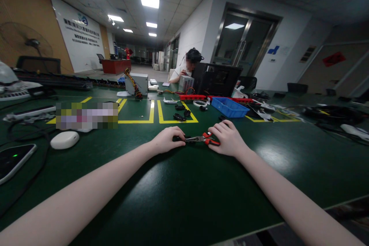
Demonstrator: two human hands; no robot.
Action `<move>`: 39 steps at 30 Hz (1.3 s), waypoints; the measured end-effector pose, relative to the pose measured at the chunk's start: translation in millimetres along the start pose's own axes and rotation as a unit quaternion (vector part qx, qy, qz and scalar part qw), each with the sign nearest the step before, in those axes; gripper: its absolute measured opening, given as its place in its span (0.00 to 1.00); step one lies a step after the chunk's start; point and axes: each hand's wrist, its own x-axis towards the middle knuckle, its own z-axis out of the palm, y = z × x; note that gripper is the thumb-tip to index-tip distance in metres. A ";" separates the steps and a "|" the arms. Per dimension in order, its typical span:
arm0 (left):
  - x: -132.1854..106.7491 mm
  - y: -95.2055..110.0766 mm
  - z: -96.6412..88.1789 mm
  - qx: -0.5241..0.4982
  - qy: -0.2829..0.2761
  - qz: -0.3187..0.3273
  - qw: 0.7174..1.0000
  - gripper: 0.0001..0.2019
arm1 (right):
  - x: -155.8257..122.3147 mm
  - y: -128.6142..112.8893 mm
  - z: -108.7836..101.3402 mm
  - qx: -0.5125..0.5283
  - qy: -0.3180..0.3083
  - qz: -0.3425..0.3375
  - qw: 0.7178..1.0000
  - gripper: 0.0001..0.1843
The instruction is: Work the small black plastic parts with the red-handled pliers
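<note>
My right hand (229,138) is closed around the red-and-black handles of a pair of needle-nose pliers (198,139). The pliers lie low over the green table (178,192), with their long metal jaws pointing left. At the jaw tips, my left hand (169,139) pinches a small dark piece (188,137) between thumb and fingers. Most of that piece is hidden by the fingers and jaws, so its kind does not show. Whether the jaws grip it I cannot tell.
Beyond my hands are black cable plugs (180,116), a white cable coil (200,103) and a blue tray (230,107). A power supply (137,85) and a black computer case (216,78) stand farther back, near a seated person (188,65). A white rounded case (65,140) lies left.
</note>
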 end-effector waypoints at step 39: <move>0.3 2.3 -0.7 -0.010 0.002 -0.017 1.000 0.03 | -0.4 -6.9 1.3 0.062 -0.083 0.073 0.992 0.17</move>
